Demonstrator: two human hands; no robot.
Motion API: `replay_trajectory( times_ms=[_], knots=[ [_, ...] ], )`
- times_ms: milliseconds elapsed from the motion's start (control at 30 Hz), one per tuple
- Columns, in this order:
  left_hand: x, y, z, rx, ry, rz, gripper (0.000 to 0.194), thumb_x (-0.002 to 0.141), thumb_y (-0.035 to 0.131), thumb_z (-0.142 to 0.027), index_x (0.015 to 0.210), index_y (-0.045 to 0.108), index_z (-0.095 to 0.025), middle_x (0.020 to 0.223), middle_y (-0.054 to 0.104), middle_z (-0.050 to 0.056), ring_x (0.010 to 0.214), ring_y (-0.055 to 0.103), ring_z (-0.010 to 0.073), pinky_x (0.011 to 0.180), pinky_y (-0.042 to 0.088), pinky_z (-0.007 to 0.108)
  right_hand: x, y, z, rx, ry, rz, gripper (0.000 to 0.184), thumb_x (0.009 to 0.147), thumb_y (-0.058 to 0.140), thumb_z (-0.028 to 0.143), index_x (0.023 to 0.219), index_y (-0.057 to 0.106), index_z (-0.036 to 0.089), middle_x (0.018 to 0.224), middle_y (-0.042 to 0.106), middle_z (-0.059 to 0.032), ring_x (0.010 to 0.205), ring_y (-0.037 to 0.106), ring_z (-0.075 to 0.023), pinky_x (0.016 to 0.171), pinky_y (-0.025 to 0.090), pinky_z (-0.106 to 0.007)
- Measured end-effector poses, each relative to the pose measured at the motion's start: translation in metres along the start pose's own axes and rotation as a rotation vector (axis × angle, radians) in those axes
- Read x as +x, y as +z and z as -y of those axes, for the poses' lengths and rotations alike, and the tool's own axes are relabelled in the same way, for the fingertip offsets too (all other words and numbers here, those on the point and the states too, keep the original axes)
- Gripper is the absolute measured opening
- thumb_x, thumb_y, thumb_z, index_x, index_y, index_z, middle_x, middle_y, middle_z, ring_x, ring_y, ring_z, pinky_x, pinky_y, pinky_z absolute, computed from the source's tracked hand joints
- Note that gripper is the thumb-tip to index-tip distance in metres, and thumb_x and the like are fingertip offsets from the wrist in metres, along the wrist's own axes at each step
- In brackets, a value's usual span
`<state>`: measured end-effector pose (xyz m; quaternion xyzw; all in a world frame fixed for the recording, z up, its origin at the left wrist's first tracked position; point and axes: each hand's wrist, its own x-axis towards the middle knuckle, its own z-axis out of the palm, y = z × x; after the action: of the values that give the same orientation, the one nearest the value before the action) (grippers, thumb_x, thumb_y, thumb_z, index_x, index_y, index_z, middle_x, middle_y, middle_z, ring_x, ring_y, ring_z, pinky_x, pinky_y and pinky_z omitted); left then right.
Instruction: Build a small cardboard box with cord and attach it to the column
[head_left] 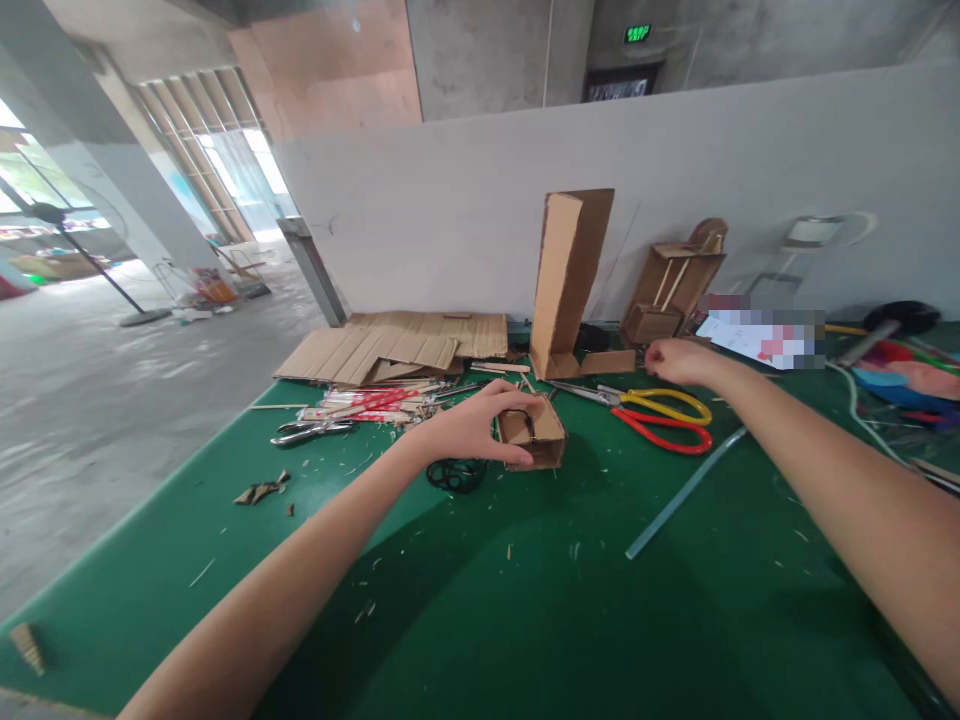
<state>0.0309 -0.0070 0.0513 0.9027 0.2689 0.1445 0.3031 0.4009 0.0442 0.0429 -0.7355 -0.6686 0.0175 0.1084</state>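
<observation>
The left hand (474, 424) pinched the small cardboard box (553, 455) between thumb and fingers; the right hand (681, 362) was curled beyond the scissors (627, 415), and whether its fingers pinched anything, I couldn't tell. Too hard a squeeze might have buckled the box's thin walls. Below the fingers spread a green table (555, 600), scrap-littered; beyond them, a pale partition (450, 200); far left, concrete floor (82, 450).

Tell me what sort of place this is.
Probably a craft workspace in a roughly finished building: scissors and flat cardboard lie on a scrap-strewn table, and bare concrete floor stretches beyond it.
</observation>
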Motion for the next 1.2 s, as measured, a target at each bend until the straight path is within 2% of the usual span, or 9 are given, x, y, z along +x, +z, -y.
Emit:
replay_trajectory(
  times_ms=[233,333,433,533,667,767,867,967,1200],
  knots=[
    [0.005,0.02,0.014,-0.103,0.088,-0.133,0.064,0.073,0.073,-0.048,0.129,0.053,-0.027,0.127,0.045,0.011,0.123,0.047,0.0278,0.104,0.043,0.041,-0.026,-0.07,0.023,0.282,-0.01,-0.268,0.025,0.093,0.05,0.027,0.107,0.064,0.012,0.09,0.07,-0.01,0.081,0.063,-0.0129,0.075,0.046,-0.027],
    [0.005,0.025,0.017,-0.168,0.086,-0.163,0.054,0.078,0.068,-0.04,0.128,0.052,-0.025,0.13,0.047,0.01,0.123,0.048,0.0262,0.102,0.044,0.039,-0.042,-0.08,0.046,0.406,-0.087,-0.39,0.028,0.09,0.053,0.039,0.1,0.065,0.015,0.085,0.068,-0.0053,0.075,0.06,-0.0106,0.07,0.044,-0.025],
    [0.005,0.028,0.019,-0.22,0.073,-0.189,0.051,0.081,0.062,-0.035,0.129,0.048,-0.024,0.132,0.048,0.01,0.123,0.048,0.0259,0.101,0.045,0.04,-0.058,-0.078,0.074,0.815,-0.173,-0.526,0.025,0.086,0.061,0.041,0.081,0.059,0.016,0.07,0.06,-0.0001,0.062,0.055,-0.0088,0.065,0.046,-0.027],
    [0.004,0.031,0.021,-0.22,0.095,-0.196,0.049,0.083,0.06,-0.035,0.129,0.046,-0.023,0.132,0.047,0.011,0.123,0.049,0.0255,0.102,0.044,0.04,-0.073,-0.072,0.109,1.405,-0.247,-0.454,0.032,0.087,0.058,0.047,0.074,0.046,0.021,0.065,0.052,0.0043,0.061,0.056,-0.0095,0.059,0.048,-0.026],
    [0.005,0.034,0.02,-0.145,0.148,-0.222,0.052,0.082,0.063,-0.04,0.128,0.046,-0.021,0.134,0.043,0.013,0.131,0.04,0.0274,0.108,0.039,0.042,-0.089,-0.056,0.153,1.777,-0.268,-0.15,0.039,0.083,0.059,0.057,0.073,0.044,0.023,0.05,0.027,0.0106,0.039,0.022,-0.0049,0.037,0.019,-0.018],
    [0.007,0.032,0.017,-0.062,0.186,-0.259,0.063,0.072,0.073,-0.047,0.125,0.05,-0.021,0.14,0.036,0.016,0.141,0.025,0.0328,0.112,0.034,0.046,-0.093,-0.037,0.173,1.874,-0.264,0.014,0.047,0.077,0.061,0.064,0.066,0.045,0.022,0.049,0.025,0.0098,0.04,0.018,-0.0051,0.036,0.013,-0.02],
    [0.007,0.027,0.013,-0.031,0.21,-0.19,0.075,0.064,0.08,-0.049,0.127,0.049,-0.02,0.138,0.041,0.016,0.133,0.038,0.033,0.109,0.039,0.048,-0.091,-0.018,0.181,1.919,-0.241,0.04,0.052,0.074,0.066,0.061,0.058,0.039,0.02,0.046,0.024,0.0093,0.039,0.018,-0.0044,0.037,0.011,-0.021],
    [0.006,0.022,0.01,0.004,0.214,-0.155,0.07,0.07,0.076,-0.044,0.129,0.047,-0.02,0.134,0.047,0.015,0.128,0.046,0.0305,0.107,0.041,0.049,-0.089,-0.008,0.182,1.937,-0.228,0.051,0.051,0.074,0.069,0.056,0.055,0.039,0.02,0.044,0.025,0.0093,0.038,0.019,-0.0037,0.037,0.01,-0.021],
    [0.001,0.011,0.002,0.101,0.213,-0.113,0.06,0.078,0.065,-0.034,0.132,0.045,-0.017,0.138,0.044,0.016,0.133,0.039,0.0289,0.108,0.04,0.048,-0.089,-0.003,0.183,1.878,-0.216,0.044,0.046,0.076,0.068,0.053,0.056,0.043,0.02,0.041,0.028,0.0095,0.036,0.02,-0.0036,0.036,0.011,-0.021]
  ],
)
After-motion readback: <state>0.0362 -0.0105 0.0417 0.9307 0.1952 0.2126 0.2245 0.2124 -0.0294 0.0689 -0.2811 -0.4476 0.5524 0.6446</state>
